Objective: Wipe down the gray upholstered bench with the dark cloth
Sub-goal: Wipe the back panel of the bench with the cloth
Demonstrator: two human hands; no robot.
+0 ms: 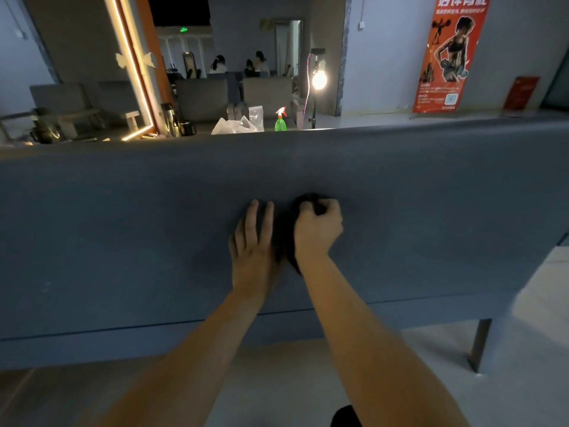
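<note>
Two hands meet at the centre of the frame on the gray bench (123, 226). The right hand (317, 229) is curled tight around the dark cloth (286, 235), bunched against the upholstery. The left hand (251, 245) lies flat just beside it, fingers straight. A green spray bottle (280, 120) stands beyond the bench top.

place: gym lounge | cues: fitness banner (451, 53), lit mirror (129, 66), gray sofas (203, 98)

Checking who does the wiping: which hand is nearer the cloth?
Right. The right hand grips the cloth, which is bunched under it. The left hand lies flat on the bench, just left of the cloth.
</note>
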